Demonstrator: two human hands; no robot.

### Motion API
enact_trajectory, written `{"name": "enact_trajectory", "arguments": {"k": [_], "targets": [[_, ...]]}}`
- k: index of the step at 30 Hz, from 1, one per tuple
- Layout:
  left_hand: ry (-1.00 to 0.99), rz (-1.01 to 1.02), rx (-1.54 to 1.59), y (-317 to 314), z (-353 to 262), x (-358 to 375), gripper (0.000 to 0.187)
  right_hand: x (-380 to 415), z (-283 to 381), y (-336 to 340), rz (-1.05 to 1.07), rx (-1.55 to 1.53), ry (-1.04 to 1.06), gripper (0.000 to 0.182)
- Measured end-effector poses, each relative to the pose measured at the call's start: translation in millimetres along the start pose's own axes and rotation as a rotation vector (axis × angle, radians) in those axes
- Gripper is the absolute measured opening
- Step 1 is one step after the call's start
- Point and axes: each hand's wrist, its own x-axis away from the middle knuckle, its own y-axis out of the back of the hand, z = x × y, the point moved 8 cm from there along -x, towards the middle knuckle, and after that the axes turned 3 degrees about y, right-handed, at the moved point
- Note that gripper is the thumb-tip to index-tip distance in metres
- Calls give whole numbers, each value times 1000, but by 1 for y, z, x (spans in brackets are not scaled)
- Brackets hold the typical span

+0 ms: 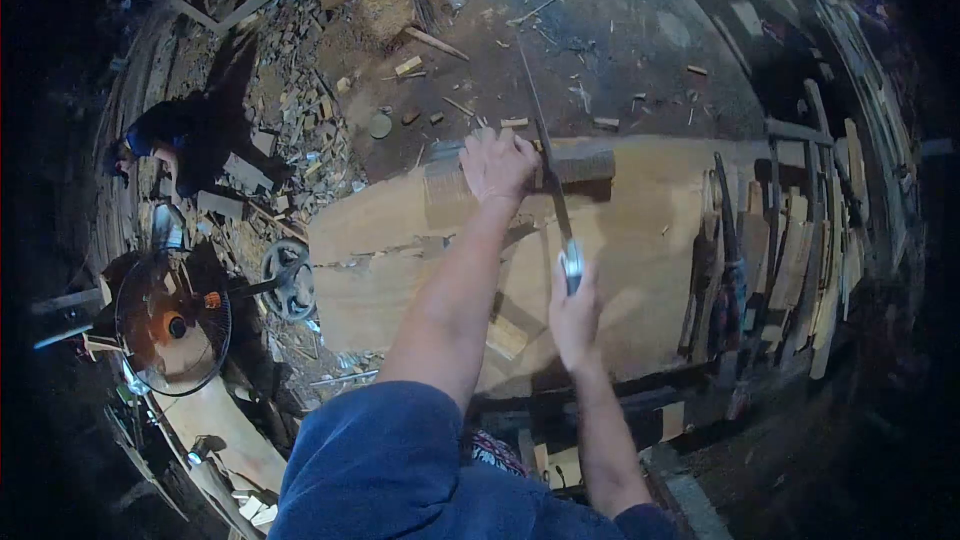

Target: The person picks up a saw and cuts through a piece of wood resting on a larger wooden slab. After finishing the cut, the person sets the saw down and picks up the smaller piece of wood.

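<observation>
My left hand (495, 162) presses down on a ridged, brownish block (585, 168) lying across the far edge of a wide wooden board (640, 240). Its fingers are bent over the block's top, and part of the block is hidden beneath it. To the right, my right hand (577, 315) is wrapped round the handle of a long, thin-bladed saw (557, 195). The blade runs away from me, over the block just right of my left hand, and past the board's far edge. Near my forearms, a small wood piece (507, 337) lies on the board.
A round fan (173, 322) stands at the left, near a handwheel (288, 280). Another person (165, 145) is at the upper left among wood scraps. Upright planks (790, 250) line the right side. Offcuts (408, 66) lie on the ground beyond the board.
</observation>
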Motion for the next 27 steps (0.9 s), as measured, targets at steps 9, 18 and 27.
{"name": "enact_trajectory", "arguments": {"k": [9,18,27], "targets": [[22,48,-19,-1,-1,-1,23,97,-1,66,-51,20,137,24],[41,71,-10,-2,-1,-1,24,-12,17,9,-8,-64,59,24],[28,81,17,3,-4,-1,24,35,-8,24,-29,105,169,26]]}}
